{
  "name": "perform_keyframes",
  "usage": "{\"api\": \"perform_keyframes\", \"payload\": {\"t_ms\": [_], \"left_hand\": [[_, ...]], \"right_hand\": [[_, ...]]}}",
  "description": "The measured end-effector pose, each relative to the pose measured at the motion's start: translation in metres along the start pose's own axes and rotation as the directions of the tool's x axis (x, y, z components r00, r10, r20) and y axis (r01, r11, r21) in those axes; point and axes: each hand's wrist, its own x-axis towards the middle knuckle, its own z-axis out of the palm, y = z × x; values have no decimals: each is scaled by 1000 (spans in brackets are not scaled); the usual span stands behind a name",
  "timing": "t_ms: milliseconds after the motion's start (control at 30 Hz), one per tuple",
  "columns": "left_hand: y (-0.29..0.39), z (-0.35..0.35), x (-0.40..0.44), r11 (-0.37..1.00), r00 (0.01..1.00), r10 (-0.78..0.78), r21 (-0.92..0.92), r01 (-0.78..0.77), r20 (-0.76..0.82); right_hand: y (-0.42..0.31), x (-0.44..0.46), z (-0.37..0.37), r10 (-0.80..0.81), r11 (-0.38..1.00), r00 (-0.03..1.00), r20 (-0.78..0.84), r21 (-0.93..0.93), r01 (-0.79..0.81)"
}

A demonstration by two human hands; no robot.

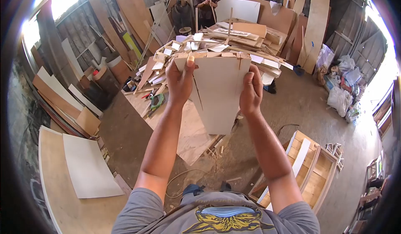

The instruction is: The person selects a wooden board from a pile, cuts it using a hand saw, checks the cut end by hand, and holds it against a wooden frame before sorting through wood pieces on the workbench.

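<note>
Your left hand (180, 79) and right hand (251, 93) are clamped on opposite sides of the white board (219, 94), which sits between your fingers (255, 71). Hold both grips even, pressing lightly near the dark line (198, 93) below your left fingers.

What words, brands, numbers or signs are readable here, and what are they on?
No text is readable.
Grey shirt: yellow print, no word I can make out.
White board between left hand and right hand: dark lines, no letters.
Sheet on the wood pile: dark marks, too small to read.
</note>
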Motion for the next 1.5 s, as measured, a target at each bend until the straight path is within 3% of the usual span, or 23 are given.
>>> {"api": "perform_keyframes", "payload": {"t_ms": [200,233,367,500,633,733,867,933,1000,1067,1100,1200,1300,1400,1500], "left_hand": [[-9,-24,21,998,999,29,-50,-31,-46],[-9,-32,23,997,998,22,-70,-26,-51],[-33,-78,39,988,999,-17,-157,12,-32],[-50,-117,58,961,994,-107,-258,97,-27],[-85,-148,78,927,974,-220,-299,228,59],[-105,-154,73,901,976,-168,-380,208,135],[-207,-167,-11,897,843,-404,-30,442,355],[-213,-154,-68,744,676,-587,-32,667,446],[-225,-140,-118,732,660,-584,-47,680,473],[-251,-131,-149,689,629,-664,2,725,404],[-255,-129,-152,698,636,-707,162,697,309],[-272,-129,-169,708,647,-707,276,650,287],[-307,-135,-197,575,537,-815,409,708,217],[-347,-153,-233,731,681,-660,480,485,317],[-375,-172,-261,738,589,-669,501,452,453]], "right_hand": [[67,-42,-16,100,995,992,83,-18,-99],[78,-55,-15,183,983,982,47,-24,-182],[117,-97,5,188,979,982,24,-85,-186],[173,-134,18,303,918,949,-92,-241,-316],[186,-138,47,243,930,942,-231,-222,-295],[176,-135,69,159,915,934,-320,-307,-261],[154,-129,90,114,817,843,-526,-433,-381],[160,-132,84,109,793,789,-604,-426,-435],[174,-143,73,82,754,755,-651,-454,-474],[190,-157,65,63,763,697,-714,-416,-495],[196,-164,63,91,749,671,-736,-394,-533],[218,-194,57,141,690,586,-798,-345,-636],[247,-226,52,139,619,517,-845,-333,-711],[284,-271,44,210,513,417,-884,-263,-817],[312,-310,42,211,392,325,-922,-224,-892]]}}
